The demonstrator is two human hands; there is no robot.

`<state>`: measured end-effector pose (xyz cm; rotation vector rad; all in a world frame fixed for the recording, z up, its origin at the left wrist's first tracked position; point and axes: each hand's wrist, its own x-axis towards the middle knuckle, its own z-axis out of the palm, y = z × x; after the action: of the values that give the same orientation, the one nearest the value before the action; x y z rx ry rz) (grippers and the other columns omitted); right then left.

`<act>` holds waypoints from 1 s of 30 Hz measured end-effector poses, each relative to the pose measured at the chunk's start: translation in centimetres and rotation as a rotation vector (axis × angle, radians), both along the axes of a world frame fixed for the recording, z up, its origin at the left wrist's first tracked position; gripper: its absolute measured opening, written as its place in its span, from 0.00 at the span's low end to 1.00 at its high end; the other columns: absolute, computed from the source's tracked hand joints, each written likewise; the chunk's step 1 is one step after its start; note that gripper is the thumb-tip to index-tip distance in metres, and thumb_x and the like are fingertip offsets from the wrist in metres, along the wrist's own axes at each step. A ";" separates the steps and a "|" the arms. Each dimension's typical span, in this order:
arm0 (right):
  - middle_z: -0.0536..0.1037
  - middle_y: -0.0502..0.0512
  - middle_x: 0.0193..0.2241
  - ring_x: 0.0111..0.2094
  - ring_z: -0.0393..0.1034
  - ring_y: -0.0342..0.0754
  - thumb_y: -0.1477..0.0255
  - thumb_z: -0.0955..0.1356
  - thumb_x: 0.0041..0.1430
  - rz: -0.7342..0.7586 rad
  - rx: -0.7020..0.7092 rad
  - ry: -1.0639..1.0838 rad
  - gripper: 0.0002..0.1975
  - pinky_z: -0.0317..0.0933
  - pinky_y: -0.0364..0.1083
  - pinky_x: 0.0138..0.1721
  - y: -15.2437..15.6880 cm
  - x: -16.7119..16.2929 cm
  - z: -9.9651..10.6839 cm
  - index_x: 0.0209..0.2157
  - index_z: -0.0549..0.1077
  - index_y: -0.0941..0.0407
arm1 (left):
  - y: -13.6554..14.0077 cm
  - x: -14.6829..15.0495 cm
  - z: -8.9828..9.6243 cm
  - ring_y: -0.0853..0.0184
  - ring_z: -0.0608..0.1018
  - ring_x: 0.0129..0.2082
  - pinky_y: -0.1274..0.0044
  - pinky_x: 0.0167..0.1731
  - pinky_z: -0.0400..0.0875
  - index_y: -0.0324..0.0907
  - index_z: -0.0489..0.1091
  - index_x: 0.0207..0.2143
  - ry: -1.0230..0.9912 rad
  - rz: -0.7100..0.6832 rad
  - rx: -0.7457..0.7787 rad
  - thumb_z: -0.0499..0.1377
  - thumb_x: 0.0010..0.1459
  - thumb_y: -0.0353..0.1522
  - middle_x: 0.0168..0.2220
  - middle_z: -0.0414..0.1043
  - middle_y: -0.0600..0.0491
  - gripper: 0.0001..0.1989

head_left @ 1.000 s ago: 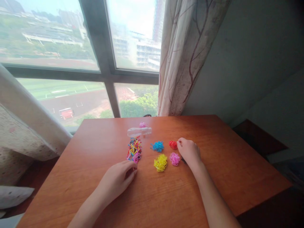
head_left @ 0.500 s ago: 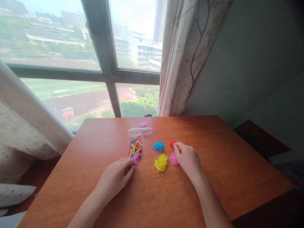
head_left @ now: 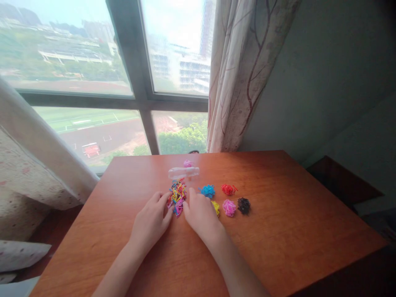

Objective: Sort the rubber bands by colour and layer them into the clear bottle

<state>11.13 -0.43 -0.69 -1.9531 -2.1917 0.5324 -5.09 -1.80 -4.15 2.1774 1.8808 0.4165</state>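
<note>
A mixed pile of colourful rubber bands lies on the table between my two hands. My left hand is at its left edge, thumb and fingers apart, fingertips by the bands. From the right, my right hand reaches to the pile with thumb and index finger apart; its other fingers are partly hidden. Sorted heaps lie to the right: blue bands, red bands, pink bands and black bands. Yellow bands show only partly behind my right hand.
Behind the mixed pile a clear plastic bottle-like container lies on its side. Beyond it is a small pink object. The wooden table ends at a window with curtains beside it.
My right hand has moved left from the red and pink heaps to the mixed pile, uncovering the black heap. My left hand's fingers have spread and shifted slightly up along the pile.
</note>
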 end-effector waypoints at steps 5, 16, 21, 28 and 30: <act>0.80 0.68 0.39 0.40 0.77 0.58 0.74 0.64 0.63 0.003 -0.060 0.009 0.11 0.64 0.47 0.35 0.4 -1.7 -0.6 0.45 0.71 0.62 | -0.1 0.4 0.1 0.60 0.77 0.44 0.73 0.41 0.70 0.46 0.66 0.54 -0.023 -0.043 -0.021 0.50 0.63 0.34 0.45 0.73 0.49 0.17; 0.80 0.63 0.40 0.43 0.76 0.55 0.75 0.65 0.61 0.067 -0.097 0.112 0.13 0.62 0.46 0.42 -1.0 0.3 -1.5 0.47 0.72 0.59 | -0.9 -0.7 -0.5 0.66 0.77 0.32 0.76 0.36 0.70 0.43 0.65 0.53 -0.291 -0.126 -0.003 0.52 0.62 0.32 0.39 0.76 0.52 0.17; 0.80 0.60 0.39 0.43 0.75 0.54 0.75 0.66 0.61 0.036 -0.053 0.113 0.09 0.62 0.46 0.43 -2.6 0.6 -2.0 0.43 0.73 0.57 | -1.0 -1.4 0.5 0.65 0.75 0.31 0.76 0.32 0.67 0.44 0.69 0.39 -0.189 -0.093 -0.064 0.52 0.62 0.35 0.34 0.73 0.52 0.09; 0.79 0.59 0.39 0.43 0.75 0.54 0.75 0.64 0.63 0.027 -0.048 0.103 0.08 0.61 0.47 0.42 -3.3 0.1 -2.6 0.42 0.73 0.56 | -1.3 -1.6 1.3 0.66 0.73 0.31 0.78 0.31 0.64 0.44 0.68 0.32 -0.115 -0.242 -0.158 0.52 0.59 0.31 0.32 0.71 0.54 0.06; 0.79 0.58 0.39 0.43 0.75 0.53 0.75 0.64 0.63 0.036 -0.051 0.106 0.07 0.61 0.46 0.42 -3.3 0.0 -2.6 0.41 0.73 0.56 | -1.3 -1.5 1.3 0.66 0.74 0.32 0.78 0.31 0.64 0.44 0.69 0.32 -0.131 -0.277 -0.157 0.52 0.58 0.30 0.32 0.71 0.54 0.06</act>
<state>11.18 -3.75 -3.33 -1.8666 -2.1728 0.6869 -6.58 -3.13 -2.88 2.2037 1.4659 0.3354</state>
